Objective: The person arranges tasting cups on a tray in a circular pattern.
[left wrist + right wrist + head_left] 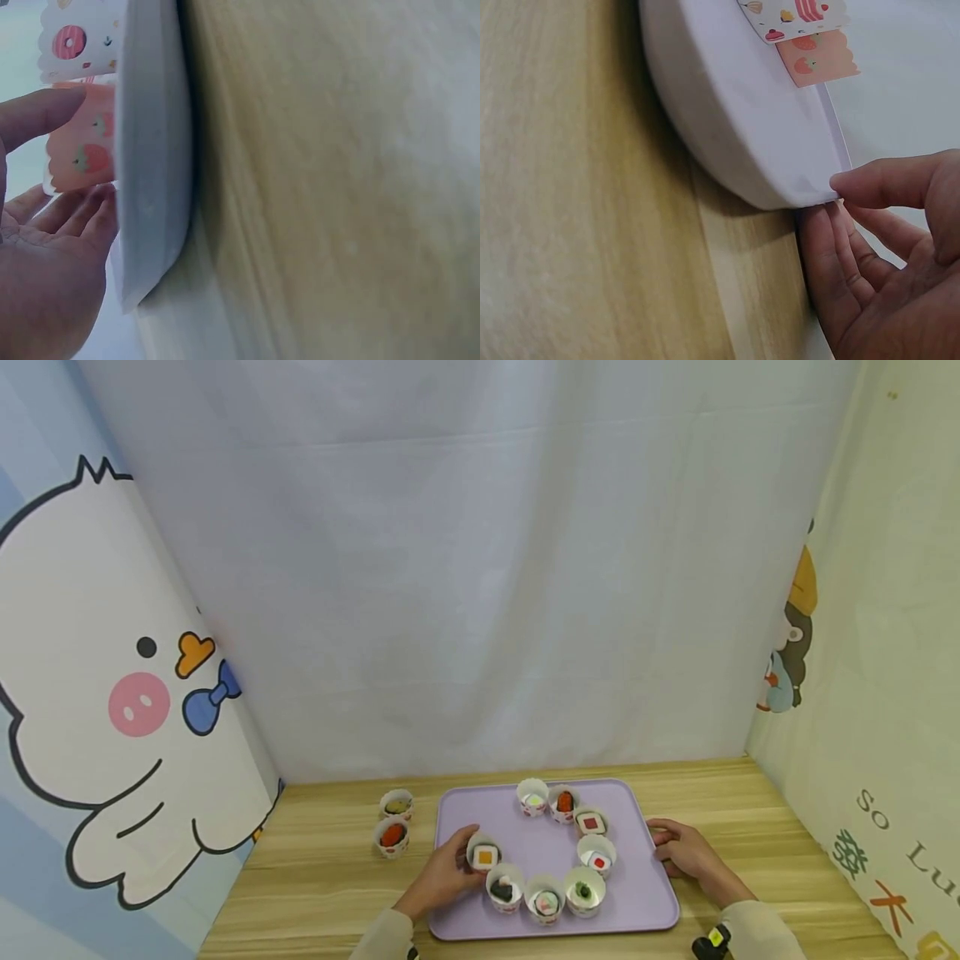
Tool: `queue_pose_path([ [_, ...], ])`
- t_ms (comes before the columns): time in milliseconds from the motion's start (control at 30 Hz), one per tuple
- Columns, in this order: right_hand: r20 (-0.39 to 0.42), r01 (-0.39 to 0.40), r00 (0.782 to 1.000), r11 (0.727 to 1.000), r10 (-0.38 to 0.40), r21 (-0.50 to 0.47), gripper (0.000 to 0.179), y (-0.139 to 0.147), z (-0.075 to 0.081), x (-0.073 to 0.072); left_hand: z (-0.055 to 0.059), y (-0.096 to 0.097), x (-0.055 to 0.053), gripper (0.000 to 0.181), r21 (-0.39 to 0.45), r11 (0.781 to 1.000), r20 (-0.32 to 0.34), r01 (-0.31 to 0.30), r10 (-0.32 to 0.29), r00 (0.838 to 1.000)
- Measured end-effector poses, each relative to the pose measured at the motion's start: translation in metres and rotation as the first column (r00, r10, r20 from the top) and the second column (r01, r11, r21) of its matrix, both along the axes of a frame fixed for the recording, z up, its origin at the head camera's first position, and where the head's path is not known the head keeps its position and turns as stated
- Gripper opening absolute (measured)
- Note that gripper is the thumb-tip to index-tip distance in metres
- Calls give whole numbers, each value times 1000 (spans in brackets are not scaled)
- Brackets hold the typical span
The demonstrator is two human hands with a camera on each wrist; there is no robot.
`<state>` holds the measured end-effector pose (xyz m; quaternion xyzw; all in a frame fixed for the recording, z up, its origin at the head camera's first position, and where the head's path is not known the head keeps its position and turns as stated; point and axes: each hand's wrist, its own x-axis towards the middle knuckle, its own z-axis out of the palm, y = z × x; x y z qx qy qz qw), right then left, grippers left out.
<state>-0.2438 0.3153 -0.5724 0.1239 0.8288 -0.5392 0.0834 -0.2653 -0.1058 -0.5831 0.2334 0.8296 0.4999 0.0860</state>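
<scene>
My left hand (448, 875) grips a small paper cup (483, 853) on the left side of the lilac tray (517, 835). Inside that cup lies a white sushi piece with an orange square centre. The left wrist view shows the cup's pink wall with strawberries (91, 154), the thumb on one side and fingers at the other. At the tray's right edge, my right hand (686, 850) pinches the rim; in the right wrist view its thumb (877, 182) rests on top and the fingers lie outside and below.
Several more sushi cups curve across the tray, among them one with red topping (565, 803) and one with green topping (585, 892). Left of the tray, two cups stand on the wooden table (322, 860): one red-topped (392, 837), one yellowish (396, 805). Fabric curtains (465, 593) surround the table.
</scene>
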Motion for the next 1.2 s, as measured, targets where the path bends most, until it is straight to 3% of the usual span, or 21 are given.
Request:
queue_pose_path([
  [367,-2,0,1000,1000,0,-15,60,0,-1,-1,24,-11,5,82,149,988,19,-43,41,999],
  [633,-14,-1,1000,1000,1,-8,61,0,-1,-1,46,-24,8,72,212,970,17,-122,122,992],
  [833,-7,-1,1000,1000,1,-9,61,-1,-1,0,55,-35,9,70,245,948,-15,-205,215,976],
  [1200,-4,-2,1000,1000,2,-3,61,0,-1,-1,62,-64,13,64,278,916,-114,-289,330,937],
])
